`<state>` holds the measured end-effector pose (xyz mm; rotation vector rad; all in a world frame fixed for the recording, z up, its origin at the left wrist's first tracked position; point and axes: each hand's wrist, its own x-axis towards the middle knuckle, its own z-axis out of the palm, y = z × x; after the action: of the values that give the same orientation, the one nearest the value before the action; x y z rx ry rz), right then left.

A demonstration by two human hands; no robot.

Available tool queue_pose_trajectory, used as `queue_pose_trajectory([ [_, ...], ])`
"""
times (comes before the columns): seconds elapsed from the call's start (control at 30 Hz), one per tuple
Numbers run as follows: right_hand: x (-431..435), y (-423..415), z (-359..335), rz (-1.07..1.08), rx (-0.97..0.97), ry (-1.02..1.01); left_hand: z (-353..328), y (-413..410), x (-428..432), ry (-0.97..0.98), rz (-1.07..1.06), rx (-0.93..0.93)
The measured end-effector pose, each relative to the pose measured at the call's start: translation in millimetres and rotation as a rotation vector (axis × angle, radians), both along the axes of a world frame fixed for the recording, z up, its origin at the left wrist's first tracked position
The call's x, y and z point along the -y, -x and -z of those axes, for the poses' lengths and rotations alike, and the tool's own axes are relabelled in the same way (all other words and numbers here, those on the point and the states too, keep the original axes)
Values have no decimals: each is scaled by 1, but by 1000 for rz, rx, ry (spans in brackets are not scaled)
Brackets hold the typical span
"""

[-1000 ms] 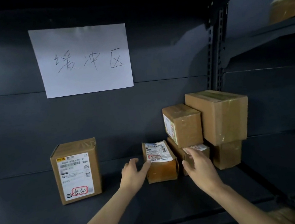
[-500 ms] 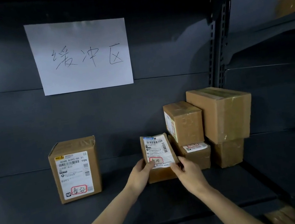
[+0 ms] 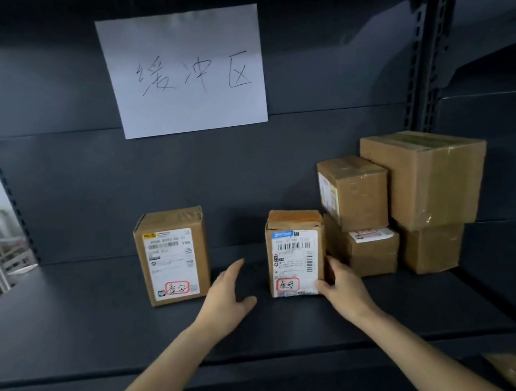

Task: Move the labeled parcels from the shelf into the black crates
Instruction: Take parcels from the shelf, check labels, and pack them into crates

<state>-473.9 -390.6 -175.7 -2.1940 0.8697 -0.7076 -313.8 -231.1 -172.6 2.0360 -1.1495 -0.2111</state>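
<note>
1. Dark grey metal shelf (image 3: 87,335) carries everything, and its back panel rises behind the cartons.
2. White paper sheet (image 3: 187,71) with handwritten characters is fixed to the back panel, above the middle of the shelf.
3. Large brown carton (image 3: 430,177) sits at the shelf's right end, stacked on a smaller plain carton (image 3: 433,248).
4. Just left of that stack, a medium carton (image 3: 357,193) rests on a low carton (image 3: 374,252) whose top bears a white label.
5. Left parcel (image 3: 174,256) stands upright left of the shelf's middle, near the back panel. Its white label faces forward and carries a red-ringed handwritten mark.
6. Middle parcel (image 3: 295,256) stands upright just beside the low carton, label forward, with a red-ringed mark near its lower edge.
7. Right hand (image 3: 345,285) grasps the middle parcel at its lower right corner, thumb on the front label and fingers round the right side.
8. Left hand (image 3: 227,294) is released, fingers straight, between the two parcels and apart from both. Whether it rests on the shelf cannot be told.
</note>
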Motion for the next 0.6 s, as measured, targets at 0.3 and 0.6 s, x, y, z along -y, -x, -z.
queue_pose_trajectory([
  [0.3,-12,-25,-5,-76,7,-32,4,-36,-67,41,-192,-1],
  [0.6,-31,-67,-5,-137,9,-58,2,-76,-116,-133,-418,317],
])
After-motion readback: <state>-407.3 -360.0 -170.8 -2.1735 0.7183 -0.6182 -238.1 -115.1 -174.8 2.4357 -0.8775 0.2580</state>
